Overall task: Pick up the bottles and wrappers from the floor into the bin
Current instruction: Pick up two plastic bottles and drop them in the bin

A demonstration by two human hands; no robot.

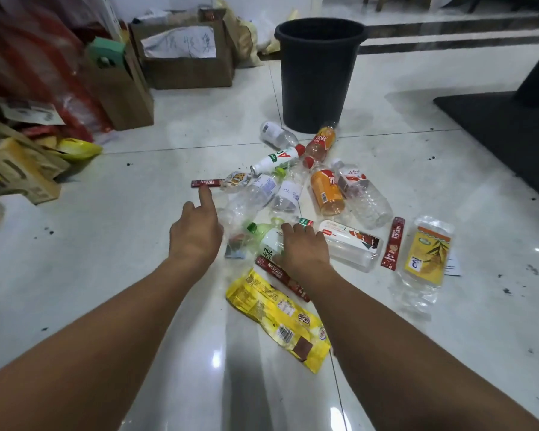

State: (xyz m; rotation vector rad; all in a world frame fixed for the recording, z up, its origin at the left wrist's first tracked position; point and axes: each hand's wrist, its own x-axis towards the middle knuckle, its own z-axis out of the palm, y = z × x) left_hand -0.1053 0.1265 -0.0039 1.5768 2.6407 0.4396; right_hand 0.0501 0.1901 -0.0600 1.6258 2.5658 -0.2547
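Note:
Several empty bottles and wrappers lie in a pile on the white tiled floor in front of a black bin (319, 76). My left hand (196, 231) hovers over the pile's left side, index finger stretched toward a red Nescafe stick (206, 183), holding nothing. My right hand (304, 250) rests palm down on a green-capped bottle (266, 236), fingers spread over it; whether it grips is unclear. A yellow wrapper (280, 315) and another red Nescafe stick (276, 273) lie just below that hand. Orange-labelled bottles (325, 189) and clear bottles (367, 200) lie further back.
Cardboard boxes (187, 57) and bags (22, 169) crowd the left and back-left. A dark table base (507, 132) stands at the right. A third red stick (393, 244) and a yellow-printed clear packet (428, 250) lie right of the pile.

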